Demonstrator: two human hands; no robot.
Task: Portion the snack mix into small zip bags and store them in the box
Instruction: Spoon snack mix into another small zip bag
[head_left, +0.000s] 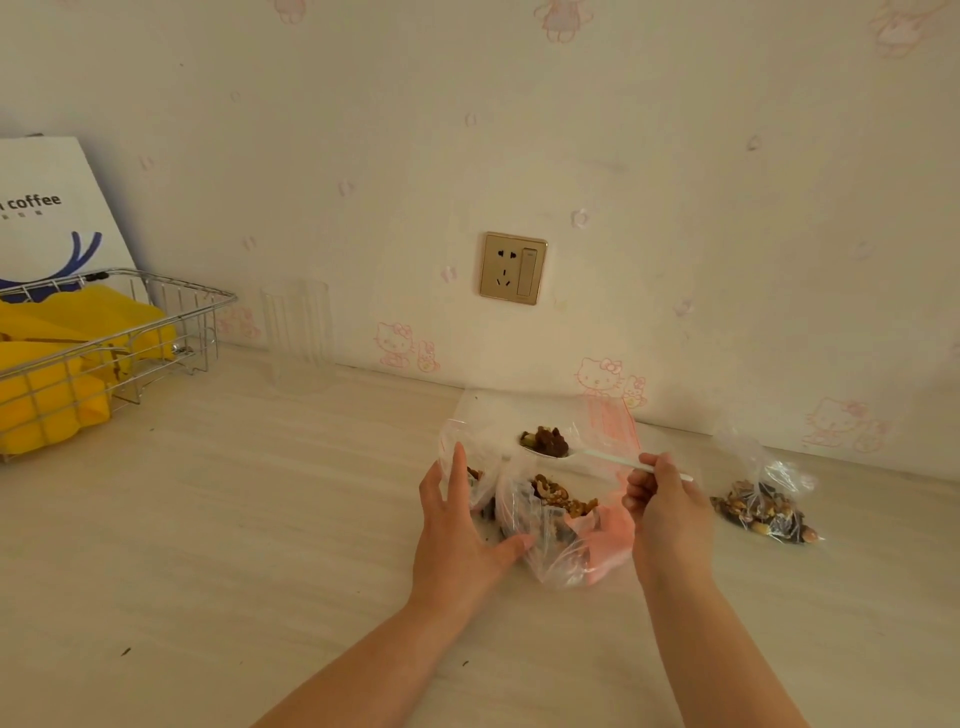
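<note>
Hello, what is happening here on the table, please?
A person is portioning snack mix. The right hand pinches a white plastic spoon loaded with mix, held above an open zip bag that already holds some. The left hand steadies a plastic bag beside it. Another bag of mix lies to the right on the table. A wire basket stands at far left.
</note>
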